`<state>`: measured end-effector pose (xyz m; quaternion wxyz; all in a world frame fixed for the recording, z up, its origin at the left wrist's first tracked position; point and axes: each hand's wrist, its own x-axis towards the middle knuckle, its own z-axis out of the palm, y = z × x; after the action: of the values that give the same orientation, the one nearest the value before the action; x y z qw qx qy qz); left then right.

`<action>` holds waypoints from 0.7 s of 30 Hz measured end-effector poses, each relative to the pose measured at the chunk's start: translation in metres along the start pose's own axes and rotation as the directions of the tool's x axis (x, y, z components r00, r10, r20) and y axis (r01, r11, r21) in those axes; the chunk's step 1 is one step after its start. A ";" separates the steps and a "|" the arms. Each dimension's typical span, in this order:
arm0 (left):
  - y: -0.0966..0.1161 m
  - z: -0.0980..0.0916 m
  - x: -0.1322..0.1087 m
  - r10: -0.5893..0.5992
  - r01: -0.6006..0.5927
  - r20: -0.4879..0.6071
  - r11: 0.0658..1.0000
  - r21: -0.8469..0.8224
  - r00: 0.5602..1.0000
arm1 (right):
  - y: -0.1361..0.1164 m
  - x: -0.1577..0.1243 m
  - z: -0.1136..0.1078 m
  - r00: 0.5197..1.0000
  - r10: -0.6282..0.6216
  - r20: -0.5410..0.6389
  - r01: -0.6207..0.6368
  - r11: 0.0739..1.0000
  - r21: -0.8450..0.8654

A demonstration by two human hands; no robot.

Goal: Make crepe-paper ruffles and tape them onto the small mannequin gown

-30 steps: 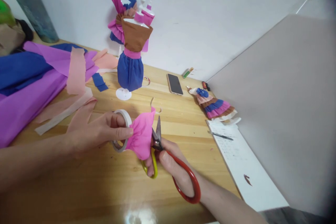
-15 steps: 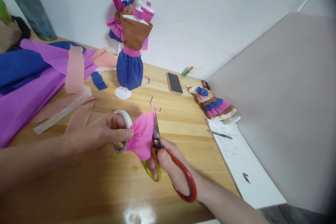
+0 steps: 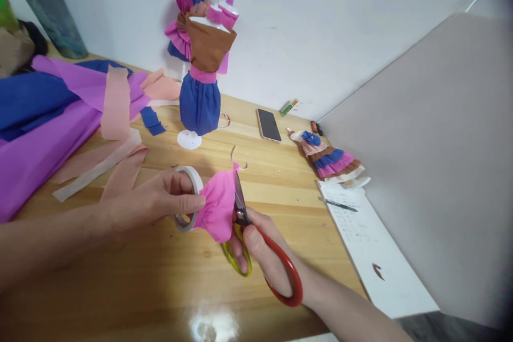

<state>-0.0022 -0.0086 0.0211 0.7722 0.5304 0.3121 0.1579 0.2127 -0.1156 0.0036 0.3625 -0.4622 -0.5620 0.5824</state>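
My left hand (image 3: 156,204) pinches a gathered piece of pink crepe paper (image 3: 218,204) and also holds a white tape roll (image 3: 187,197) around its fingers, just above the wooden table (image 3: 160,288). My right hand (image 3: 268,256) grips scissors (image 3: 256,246) with one red and one yellow handle. The blades stand against the right edge of the pink paper, nearly closed.
A small mannequin (image 3: 200,59) in brown, pink and blue paper stands behind. Purple, blue and peach crepe sheets (image 3: 52,112) lie at left. A phone (image 3: 268,124), a paper dress (image 3: 328,160), a white sheet (image 3: 372,246) with a pen (image 3: 339,204) lie at right beside a grey board (image 3: 433,160).
The scissor blades have closed against the pink paper's edge and my right hand has shifted slightly. My left hand stays in place.
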 end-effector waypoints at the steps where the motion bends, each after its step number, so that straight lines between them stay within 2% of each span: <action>1: 0.000 0.000 0.000 0.000 0.000 -0.002 1.000 0.013 1.000 | -0.001 0.000 0.000 1.000 -0.002 -0.001 0.002 1.000 -0.009; 17: 0.000 0.000 0.000 0.004 0.001 -0.059 0.997 0.083 0.998 | -0.003 -0.001 0.002 0.999 0.046 -0.028 -0.045 0.999 0.020; 21: 0.001 -0.001 0.001 0.037 -0.027 -0.059 0.988 0.153 0.998 | -0.002 -0.001 0.003 0.998 0.050 -0.030 -0.049 0.998 0.048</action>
<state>-0.0023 -0.0073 0.0215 0.7169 0.5876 0.3382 0.1621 0.2102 -0.1173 0.0060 0.3675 -0.4762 -0.5306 0.5972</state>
